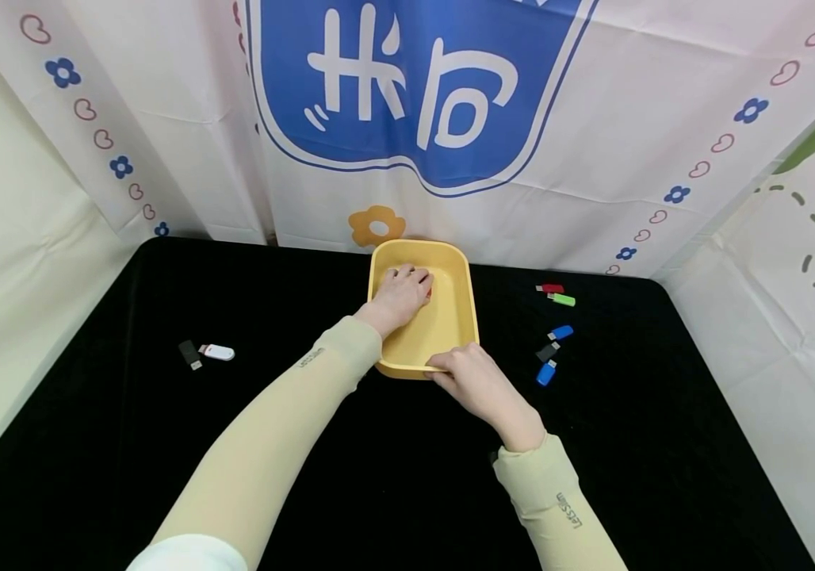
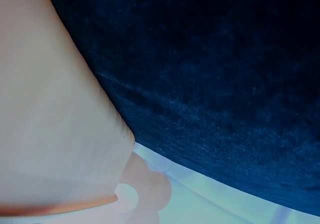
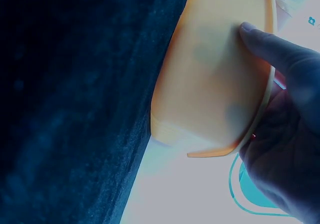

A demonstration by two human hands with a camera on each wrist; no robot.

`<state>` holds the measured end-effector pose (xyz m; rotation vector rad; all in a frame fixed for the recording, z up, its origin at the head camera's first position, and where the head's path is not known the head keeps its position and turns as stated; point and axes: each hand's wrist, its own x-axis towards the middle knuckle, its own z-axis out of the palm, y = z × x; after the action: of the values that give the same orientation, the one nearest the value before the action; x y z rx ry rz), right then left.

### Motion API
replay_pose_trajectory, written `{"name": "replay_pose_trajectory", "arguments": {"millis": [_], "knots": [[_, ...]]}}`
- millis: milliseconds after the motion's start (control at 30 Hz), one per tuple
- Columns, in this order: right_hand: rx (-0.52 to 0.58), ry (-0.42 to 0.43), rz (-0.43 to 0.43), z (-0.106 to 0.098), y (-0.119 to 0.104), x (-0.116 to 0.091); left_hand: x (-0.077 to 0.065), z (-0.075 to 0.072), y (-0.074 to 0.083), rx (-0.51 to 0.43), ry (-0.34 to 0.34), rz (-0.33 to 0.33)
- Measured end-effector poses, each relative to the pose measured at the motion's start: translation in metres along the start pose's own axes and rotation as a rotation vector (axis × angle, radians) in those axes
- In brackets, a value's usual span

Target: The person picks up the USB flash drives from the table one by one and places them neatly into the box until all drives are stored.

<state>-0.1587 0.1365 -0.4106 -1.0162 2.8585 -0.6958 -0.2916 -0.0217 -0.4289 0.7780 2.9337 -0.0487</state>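
Observation:
A yellow rectangular tray (image 1: 453, 317) stands on the black cloth near the back. My left hand (image 1: 400, 297) reaches inside it, palm down, fingers bent toward the tray floor. Beside its fingertips shows a bit of a small red object (image 1: 430, 293), mostly covered by the hand; whether the fingers pinch it cannot be told. In the left wrist view a pale, blurry surface fills the left side, and the fingers are not visible. My right hand (image 1: 479, 385) grips the tray's near right rim. The right wrist view shows its thumb (image 3: 265, 42) against the tray's outer wall (image 3: 210, 74).
On the right lie a red USB stick (image 1: 552, 289), a green one (image 1: 563, 300), two blue ones (image 1: 560, 332) and a black one (image 1: 547, 351). A black USB stick (image 1: 189, 353) and a white one (image 1: 220, 352) lie left. A printed curtain (image 1: 200, 159) hangs behind.

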Motion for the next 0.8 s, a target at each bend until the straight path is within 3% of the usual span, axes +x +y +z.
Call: {"name": "replay_pose_trajectory", "arguments": {"millis": [800], "knots": [[0.006, 0.015, -0.013, -0.0007, 0.0007, -0.0006, 0.0034, -0.0007, -0.0010, -0.006, -0.026, -0.025]]}}
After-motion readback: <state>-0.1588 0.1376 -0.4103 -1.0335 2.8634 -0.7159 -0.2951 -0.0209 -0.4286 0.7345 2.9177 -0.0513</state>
